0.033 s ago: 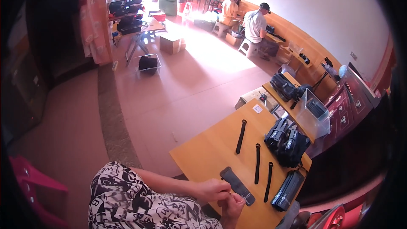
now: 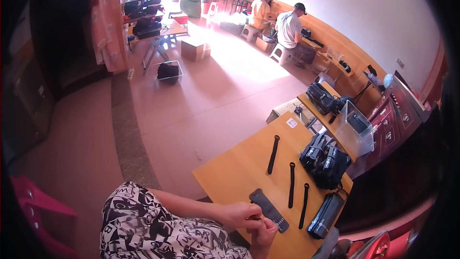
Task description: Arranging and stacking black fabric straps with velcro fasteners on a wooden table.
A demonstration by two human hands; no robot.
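Observation:
My left hand (image 2: 243,215) and my right hand (image 2: 263,234) meet over the near edge of the wooden table (image 2: 230,177), their fingers pinched together. Whatever sits between the fingertips is too small and covered to make out. Just beyond them lies a flat dark grey strip (image 2: 266,207) with small pale marks at its near end, partly hidden by my hands. Farther right, three narrow black straps with looped ends are laid out separately: one strap (image 2: 273,156) at the far side, a middle strap (image 2: 292,186), and another strap (image 2: 304,206) nearest the right edge.
Bundled black straps (image 2: 325,158) and a dark packed bundle (image 2: 326,215) line the table's right side. Behind stands a second bench with a clear plastic bin (image 2: 354,127). A cardboard box (image 2: 195,49) and a bin with black material (image 2: 167,72) sit on the floor. Several people work farther off.

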